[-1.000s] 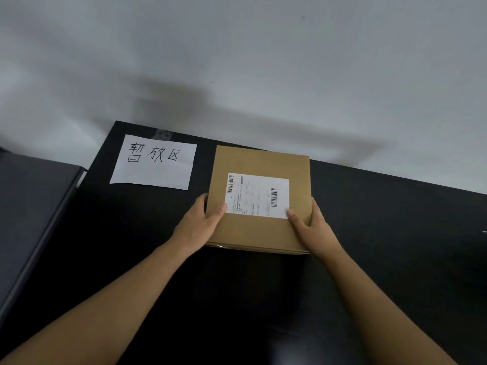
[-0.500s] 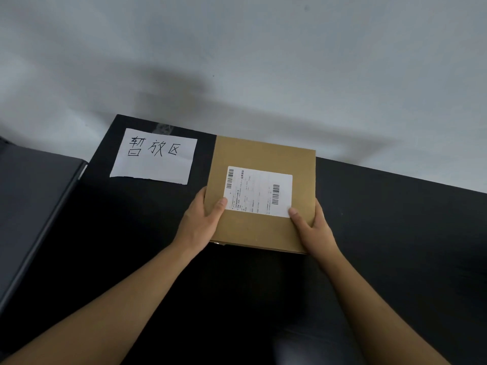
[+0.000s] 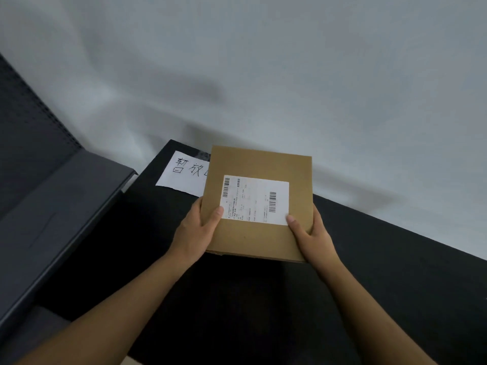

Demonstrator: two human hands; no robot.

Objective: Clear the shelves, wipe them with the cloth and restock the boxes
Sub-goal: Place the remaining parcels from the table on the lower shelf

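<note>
Box [image 3: 259, 204] has risen off black table [image 3: 395, 259] since prev frame, now mid-frame and hiding right end of paper sign [image 3: 181, 172]; my L hand [image 3: 196, 231] + R hand [image 3: 312, 237] clamp its near corners, thumbs on top, so far edge could dip & slip free.

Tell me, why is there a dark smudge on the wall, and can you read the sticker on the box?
Head view: the smudge on the wall looks like a soft shadow; the sticker on the box has print too blurry to read, only barcodes show.
</note>
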